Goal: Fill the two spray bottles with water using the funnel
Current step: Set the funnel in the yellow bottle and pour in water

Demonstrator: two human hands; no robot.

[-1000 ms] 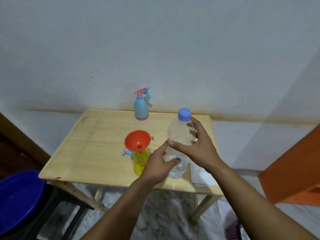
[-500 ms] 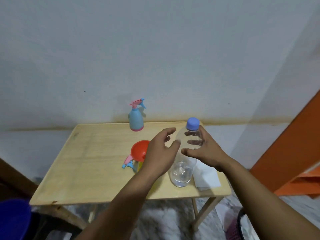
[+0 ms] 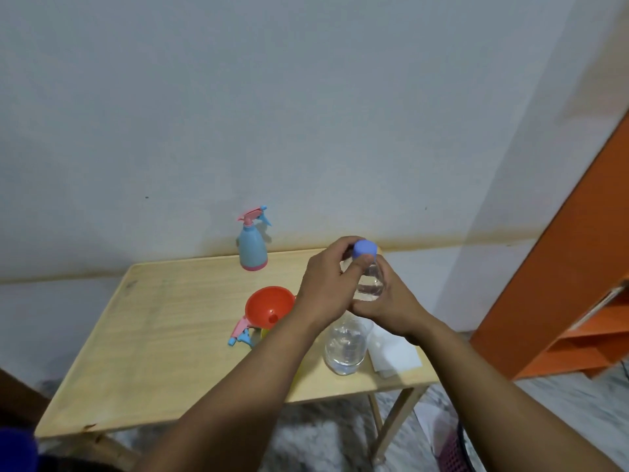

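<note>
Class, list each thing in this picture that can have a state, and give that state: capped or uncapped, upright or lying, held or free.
Water bottle: upright on table, partly filled, held.
Blue cap: on the bottle, pinched by left hand.
Right hand: grips bottle's middle.
Red funnel: seated in yellow spray bottle.
Detached sprayer head: lying on table.
Blue spray bottle: upright, sprayer on, untouched.

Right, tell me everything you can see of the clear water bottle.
The water bottle is clear, thin plastic by the look, with a blue cap still on. It stands roughly upright on the wooden table near its right front edge, beside the red funnel and a white paper. Water shows in it, though the level is hard to read. The left hand pinches the cap; the right hand grips the bottle's upper body.
</note>
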